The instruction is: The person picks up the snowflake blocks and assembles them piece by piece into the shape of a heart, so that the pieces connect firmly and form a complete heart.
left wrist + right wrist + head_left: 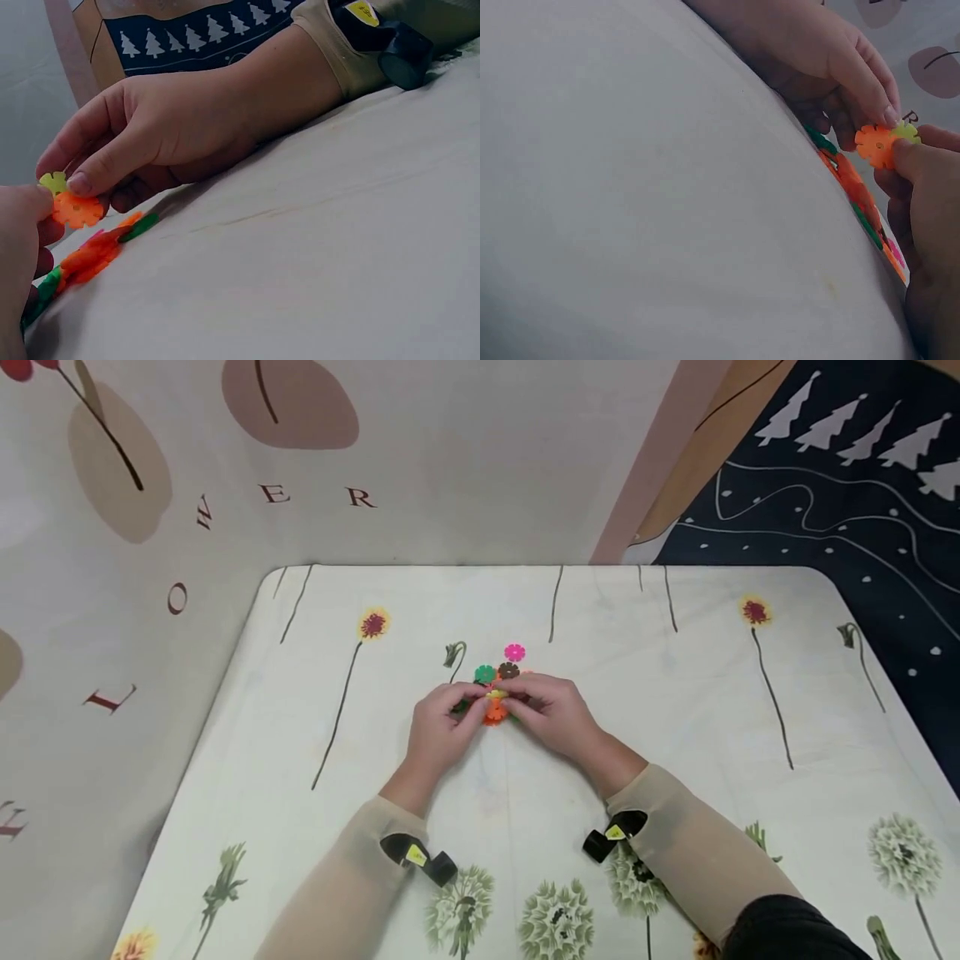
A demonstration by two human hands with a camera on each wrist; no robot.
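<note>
My left hand (444, 727) and right hand (551, 714) meet near the middle of the table, thumbs and forefingers pinching a joined pair of small notched plastic discs. One is an orange disc (77, 210), facing both wrist cameras; the other, a yellow disc (907, 131), shows partly behind it and the fingertips. Under and beyond the hands lie more such discs: a green disc (485, 673), a brown disc (508, 670) and a pink disc (514, 652). Several orange discs (90, 259) lie close below the held pair, partly hidden by the hands.
A white cloth with printed flowers covers the table (645, 693). Behind it hangs a pale curtain (480, 485) with letters, and at the right a dark cloth (810, 527) with white trees. A small black camera (420, 856) is strapped to each sleeved wrist.
</note>
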